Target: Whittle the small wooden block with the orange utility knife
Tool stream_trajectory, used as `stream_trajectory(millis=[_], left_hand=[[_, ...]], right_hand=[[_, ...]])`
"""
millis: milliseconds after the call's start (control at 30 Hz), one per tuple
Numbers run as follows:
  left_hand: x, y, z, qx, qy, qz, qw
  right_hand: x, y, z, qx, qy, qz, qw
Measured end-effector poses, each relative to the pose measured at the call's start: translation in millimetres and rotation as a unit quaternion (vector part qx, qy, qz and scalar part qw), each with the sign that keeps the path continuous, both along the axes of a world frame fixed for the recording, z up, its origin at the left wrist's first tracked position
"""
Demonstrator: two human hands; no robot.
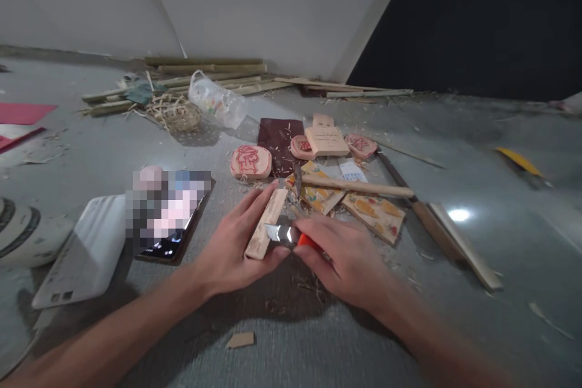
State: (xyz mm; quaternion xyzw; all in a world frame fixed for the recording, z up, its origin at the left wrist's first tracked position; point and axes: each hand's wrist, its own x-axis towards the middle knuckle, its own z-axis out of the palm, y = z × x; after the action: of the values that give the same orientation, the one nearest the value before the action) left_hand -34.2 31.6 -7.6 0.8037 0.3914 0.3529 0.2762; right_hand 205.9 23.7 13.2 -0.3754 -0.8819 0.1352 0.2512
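My left hand (240, 248) is closed around a narrow block of pale wood (268, 221), holding it tilted in front of me. In my right hand (348, 254) is a utility knife (305, 240) with an orange handle, gripped low near its metal head. Its blade points left and lies against or just over the wood's face; exact contact I cannot tell. Just beyond the hands lies a hammer (359, 185) with a wooden handle. A carved piece with red line drawing (250, 162) rests past my left fingertips.
Left of my hands are a phone (170, 224) with a lit, partly blurred screen and a white flat device (86, 248). Painted wooden tiles (375, 215), a dark red sheet (277, 133), a plastic bottle (218, 100) and bamboo strips (213, 68) lie farther off. Wood strips (468, 248) lie right.
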Motion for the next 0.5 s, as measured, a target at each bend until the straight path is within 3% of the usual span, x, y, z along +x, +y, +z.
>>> stream_trajectory(millis=[267, 500], left_hand=[[3, -1, 8.7, 0.004, -0.005, 0.038, 0.999], [2, -2, 10.9, -0.035, -0.063, 0.046, 0.996]], right_hand=[[-1, -3, 1.2, 0.016, 0.007, -0.029, 0.999], [-5, -3, -2.7, -0.032, 0.028, -0.024, 0.999]])
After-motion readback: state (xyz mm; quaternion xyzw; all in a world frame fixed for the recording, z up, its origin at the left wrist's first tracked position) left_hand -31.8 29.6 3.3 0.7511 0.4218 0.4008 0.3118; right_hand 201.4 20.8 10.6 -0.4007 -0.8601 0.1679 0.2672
